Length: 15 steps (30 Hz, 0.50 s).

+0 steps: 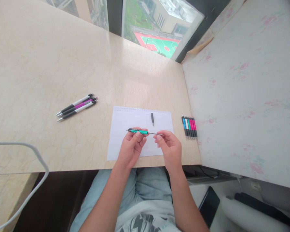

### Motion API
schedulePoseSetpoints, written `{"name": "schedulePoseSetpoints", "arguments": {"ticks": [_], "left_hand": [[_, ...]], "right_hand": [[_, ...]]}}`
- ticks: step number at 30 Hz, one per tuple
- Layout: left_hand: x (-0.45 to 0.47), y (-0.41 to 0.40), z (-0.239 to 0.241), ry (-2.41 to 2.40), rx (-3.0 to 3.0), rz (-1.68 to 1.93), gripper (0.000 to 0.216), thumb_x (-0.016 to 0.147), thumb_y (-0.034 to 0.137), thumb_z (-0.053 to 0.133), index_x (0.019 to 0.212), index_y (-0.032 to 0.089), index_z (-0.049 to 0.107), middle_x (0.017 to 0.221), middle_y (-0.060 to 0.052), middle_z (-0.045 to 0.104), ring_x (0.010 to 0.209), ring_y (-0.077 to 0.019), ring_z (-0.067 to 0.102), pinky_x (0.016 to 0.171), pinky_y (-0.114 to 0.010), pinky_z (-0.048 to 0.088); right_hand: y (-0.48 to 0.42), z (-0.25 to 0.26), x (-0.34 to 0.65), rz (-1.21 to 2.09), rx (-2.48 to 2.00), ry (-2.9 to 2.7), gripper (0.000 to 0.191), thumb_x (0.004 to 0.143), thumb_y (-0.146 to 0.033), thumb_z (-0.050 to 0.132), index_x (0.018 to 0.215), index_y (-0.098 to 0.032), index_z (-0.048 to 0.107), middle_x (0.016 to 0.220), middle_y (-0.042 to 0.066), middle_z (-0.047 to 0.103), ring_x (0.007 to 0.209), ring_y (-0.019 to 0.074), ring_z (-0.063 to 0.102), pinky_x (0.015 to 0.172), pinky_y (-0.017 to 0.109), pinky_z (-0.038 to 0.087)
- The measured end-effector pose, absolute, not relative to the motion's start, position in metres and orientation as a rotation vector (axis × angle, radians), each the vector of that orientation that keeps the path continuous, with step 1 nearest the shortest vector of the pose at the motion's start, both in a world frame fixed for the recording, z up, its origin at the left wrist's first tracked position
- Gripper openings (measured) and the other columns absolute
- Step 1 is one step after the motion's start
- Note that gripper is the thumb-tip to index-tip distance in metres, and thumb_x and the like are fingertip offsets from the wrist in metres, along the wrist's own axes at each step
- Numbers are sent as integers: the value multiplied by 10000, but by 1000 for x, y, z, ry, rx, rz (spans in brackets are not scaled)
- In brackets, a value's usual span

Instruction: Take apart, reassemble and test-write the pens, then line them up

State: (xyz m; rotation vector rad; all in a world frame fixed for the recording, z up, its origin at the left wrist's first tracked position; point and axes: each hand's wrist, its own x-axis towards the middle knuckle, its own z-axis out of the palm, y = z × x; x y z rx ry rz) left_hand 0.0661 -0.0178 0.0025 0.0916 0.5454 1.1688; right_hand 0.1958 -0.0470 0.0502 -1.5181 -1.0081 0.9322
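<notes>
My left hand [132,145] is closed around the green barrel of a ballpoint pen [141,131], its clip end pointing left. A thin ink refill [152,133] sticks out of the barrel's open right end. Thumb and fingers of my right hand [168,145] pinch the refill's far end, so its tip is partly hidden. The pen's black grip section [152,119] lies apart on the white paper [118,141], just above my hands. Faint writing runs along the paper's top edge.
Three assembled pens [77,107], white and purple with black grips, lie to the left on the stone-patterned counter [50,64]. A row of several coloured pens [189,127] lies at the right near the papered wall [236,96]. A white cable [42,161] arcs across the lower left.
</notes>
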Motion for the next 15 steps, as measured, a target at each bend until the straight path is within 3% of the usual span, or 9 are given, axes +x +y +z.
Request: {"name": "schedulePoseSetpoints", "arguments": {"ticks": [15], "left_hand": [[66, -17, 3, 535, 52, 1184, 181, 808, 211, 762, 961, 169, 674, 959, -42, 753, 834, -121, 726, 712, -168, 584]], "right_hand": [[-46, 41, 179, 904, -1433, -990, 135, 879, -318, 661, 966, -215, 669, 754, 7, 723, 670, 143, 667, 610, 275, 530]]}}
